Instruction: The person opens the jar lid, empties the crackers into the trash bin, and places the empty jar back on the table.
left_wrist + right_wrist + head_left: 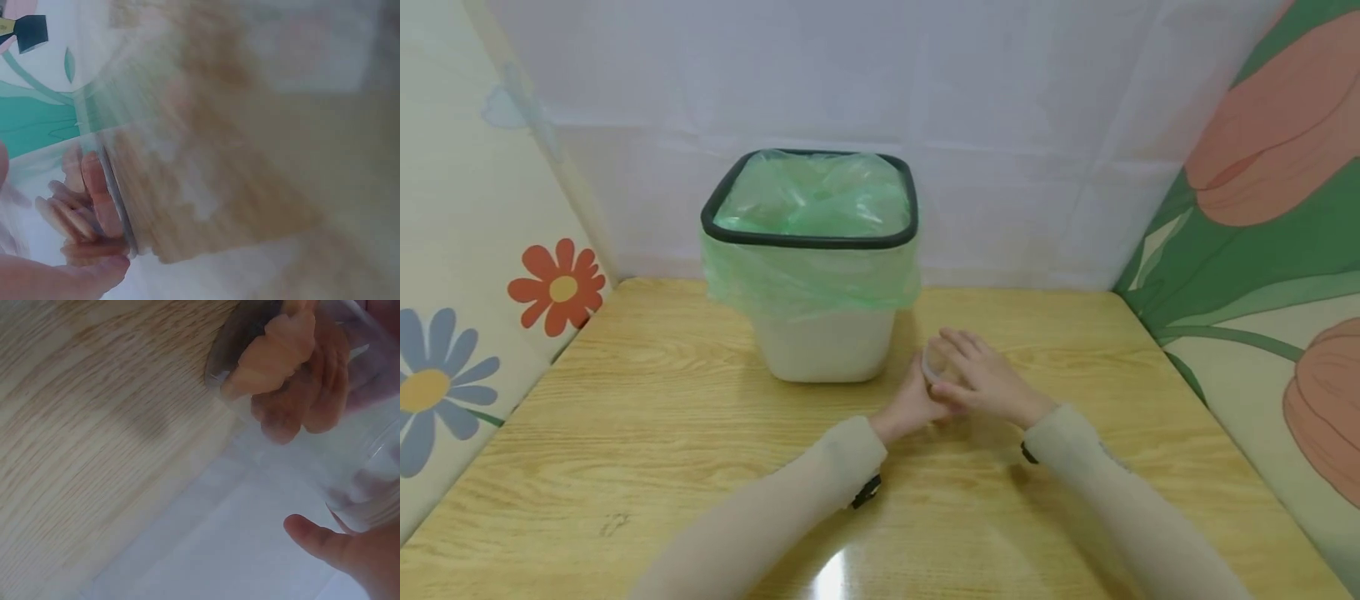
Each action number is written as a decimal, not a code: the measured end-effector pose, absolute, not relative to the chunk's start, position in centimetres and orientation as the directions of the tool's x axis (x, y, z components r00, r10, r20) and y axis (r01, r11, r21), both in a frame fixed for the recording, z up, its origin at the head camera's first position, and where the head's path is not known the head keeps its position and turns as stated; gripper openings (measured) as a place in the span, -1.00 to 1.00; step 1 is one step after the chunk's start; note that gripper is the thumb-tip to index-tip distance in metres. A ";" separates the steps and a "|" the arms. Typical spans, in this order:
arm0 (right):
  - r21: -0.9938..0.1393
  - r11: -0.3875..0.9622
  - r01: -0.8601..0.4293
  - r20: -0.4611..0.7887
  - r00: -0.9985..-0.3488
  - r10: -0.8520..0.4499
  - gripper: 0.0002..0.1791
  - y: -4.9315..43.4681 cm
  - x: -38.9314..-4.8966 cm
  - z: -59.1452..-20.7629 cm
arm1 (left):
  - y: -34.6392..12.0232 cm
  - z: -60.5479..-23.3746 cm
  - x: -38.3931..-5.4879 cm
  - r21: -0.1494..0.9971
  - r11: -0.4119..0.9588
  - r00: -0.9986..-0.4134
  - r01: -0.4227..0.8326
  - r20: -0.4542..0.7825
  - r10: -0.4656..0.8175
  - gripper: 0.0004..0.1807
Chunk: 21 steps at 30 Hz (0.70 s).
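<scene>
A clear cup [934, 360] is held between both hands over the table, right of the bin; its rounded edge shows between the fingers. My left hand [917, 400] grips it from the left, and the left thumb [81, 278] lies along its wall in the left wrist view. From the right, my right hand [988, 379] reaches over the cup, with its thumb [322, 540] straight and apart from the wall in the right wrist view. Brownish finger-like shapes show through the clear wall; I cannot tell whether they are fingers or contents.
A white bin [823, 346] with a black rim [808, 242] and a green bag liner [812, 283] stands on the wooden table [662, 417] behind the hands. Light cloth hangs at the back, and flower-printed panels stand on both sides.
</scene>
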State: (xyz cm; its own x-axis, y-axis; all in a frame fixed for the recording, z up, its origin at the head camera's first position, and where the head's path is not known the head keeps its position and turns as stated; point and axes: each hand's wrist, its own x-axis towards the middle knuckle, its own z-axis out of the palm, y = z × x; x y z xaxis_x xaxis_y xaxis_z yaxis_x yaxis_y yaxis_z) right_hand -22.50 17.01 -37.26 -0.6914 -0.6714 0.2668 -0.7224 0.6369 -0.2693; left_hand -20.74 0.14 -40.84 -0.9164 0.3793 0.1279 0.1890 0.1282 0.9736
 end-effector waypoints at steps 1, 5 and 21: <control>-0.256 0.638 -0.727 0.273 -0.687 -0.674 0.12 17.0 -22.5 -37.3 | 0.2 -40.9 -20.8 0.969 0.136 -0.917 0.204 0.141 0.372 0.04; -0.215 0.628 -0.748 0.294 -0.663 -0.688 0.06 16.8 -22.5 -37.4 | 0.2 -40.9 -20.9 0.956 0.176 -0.921 0.234 0.160 0.355 0.04; -0.284 0.652 -0.703 0.254 -0.711 -0.656 -0.14 16.5 -21.5 -37.1 | -0.2 -41.0 -21.2 0.941 0.114 -0.868 0.318 0.241 0.435 -0.02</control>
